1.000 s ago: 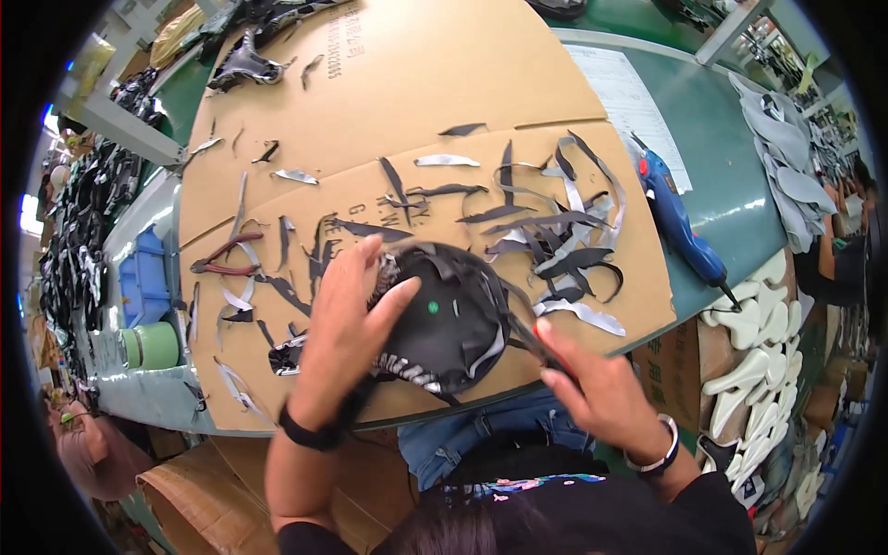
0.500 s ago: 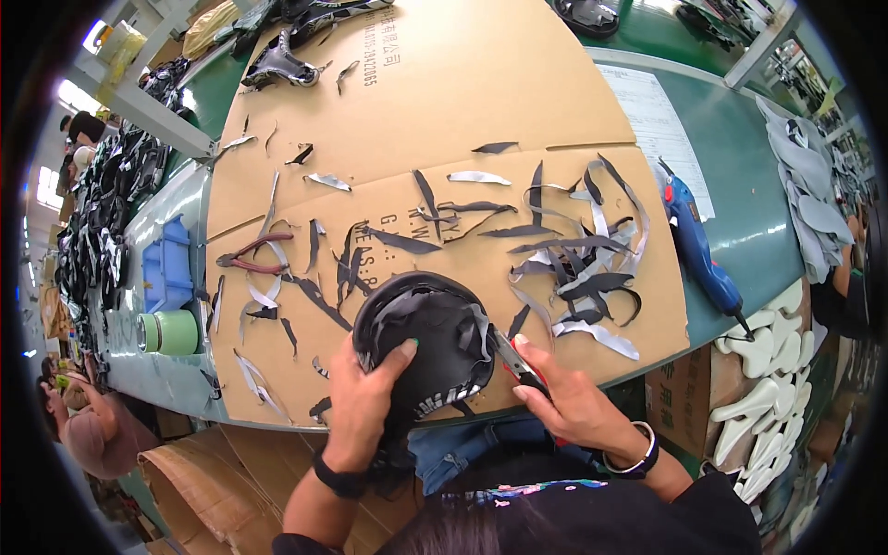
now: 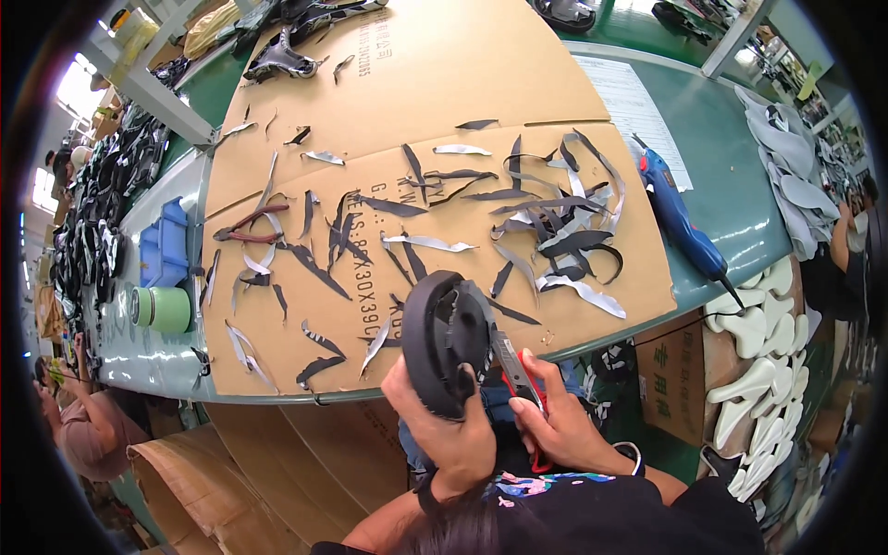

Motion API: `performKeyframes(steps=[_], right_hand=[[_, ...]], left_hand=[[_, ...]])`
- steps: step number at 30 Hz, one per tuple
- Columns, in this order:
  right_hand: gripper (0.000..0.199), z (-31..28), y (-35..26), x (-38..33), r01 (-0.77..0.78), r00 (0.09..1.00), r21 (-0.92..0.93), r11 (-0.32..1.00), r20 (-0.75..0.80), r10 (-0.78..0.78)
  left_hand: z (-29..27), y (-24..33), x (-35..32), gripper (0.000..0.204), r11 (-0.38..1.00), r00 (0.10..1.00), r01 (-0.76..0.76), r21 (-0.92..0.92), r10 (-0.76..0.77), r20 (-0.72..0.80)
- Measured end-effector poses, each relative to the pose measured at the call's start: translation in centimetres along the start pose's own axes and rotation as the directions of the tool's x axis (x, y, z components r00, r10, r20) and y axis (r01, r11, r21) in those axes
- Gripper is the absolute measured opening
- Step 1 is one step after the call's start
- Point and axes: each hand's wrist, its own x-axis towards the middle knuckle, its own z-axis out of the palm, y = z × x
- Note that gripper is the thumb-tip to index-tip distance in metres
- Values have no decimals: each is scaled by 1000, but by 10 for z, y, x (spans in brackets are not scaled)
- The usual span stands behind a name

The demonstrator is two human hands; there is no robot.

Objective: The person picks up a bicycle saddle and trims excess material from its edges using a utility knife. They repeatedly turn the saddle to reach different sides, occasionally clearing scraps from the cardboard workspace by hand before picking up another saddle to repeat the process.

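A black padded bicycle saddle [image 3: 427,347] is tilted up on edge at the table's front edge, its hollow underside facing right. My left hand [image 3: 449,430] is closed round its lower end. A utility knife [image 3: 511,361] with a red and grey handle is gripped in my right hand [image 3: 560,421]. Its blade end points up and lies close against the saddle's right rim; I cannot tell whether it is cutting in. Black and grey trimmed strips [image 3: 564,231] are strewn over the cardboard sheet [image 3: 490,74] beyond my hands.
Red-handled pliers [image 3: 250,225] lie at the left, near a green cup [image 3: 162,309] and a blue bin [image 3: 166,245]. A blue corded power tool [image 3: 683,208] rests on the right. White saddle-shaped pieces [image 3: 754,370] are heaped beyond the table's right edge.
The saddle has been turned from facing up to standing on edge, and my left hand has shifted right with it. My right hand keeps the knife, now slightly lower, against the rim.
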Motion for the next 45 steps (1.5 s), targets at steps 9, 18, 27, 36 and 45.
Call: performKeyframes(steps=[9,18,27,36,45], right_hand=[[69,-20,-29,60,536,761,-218,816,-293,-578],[49,13,-87,20,608,720,-76,790,473,-508],[59,-131,-170,72,437,898,-642,630,346,-270],[30,-352,-225,330,515,697,87,852,-622,-358],[43,-413,-208,484,322,581,-265,909,-703,-411]], left_hand=[[-18,-10,10,41,996,998,37,-86,-32,54],[-34,-22,95,51,791,972,236,-564,-198,129],[-41,9,304,42,798,810,397,-453,-72,582],[39,-13,480,52,664,999,-25,-747,51,12],[30,3,425,25,921,943,134,-365,-6,332]])
